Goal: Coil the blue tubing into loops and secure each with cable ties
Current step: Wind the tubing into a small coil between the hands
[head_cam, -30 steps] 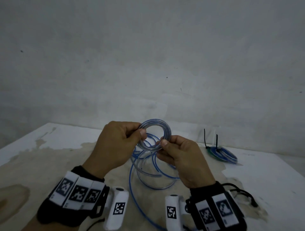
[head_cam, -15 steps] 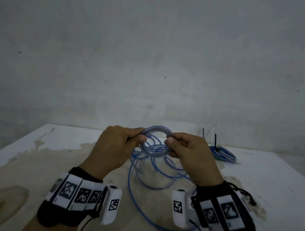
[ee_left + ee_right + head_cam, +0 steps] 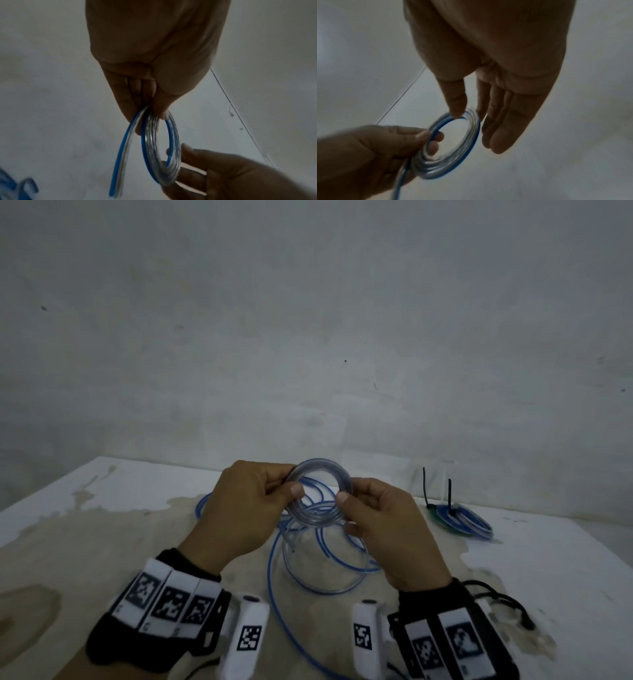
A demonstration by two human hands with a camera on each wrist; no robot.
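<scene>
A small coil of clear, blue-striped tubing hangs in the air between my two hands, above the table. My left hand pinches its left side between thumb and fingers. On the opposite rim my right hand pinches it with the thumb in front and the fingers behind. The left wrist view shows the coil edge-on below my left hand, with a tail of tubing trailing down. In the right wrist view my right hand has its thumb tip on the coil. Loose tubing sprawls on the table underneath.
A finished coil bound with upright black cable ties lies at the back right of the stained white table. A grey wall stands close behind the table's far edge.
Both hands kept hold of the coil. My right hand rose from its lower right to level with the left, and the coil tilted a little.
</scene>
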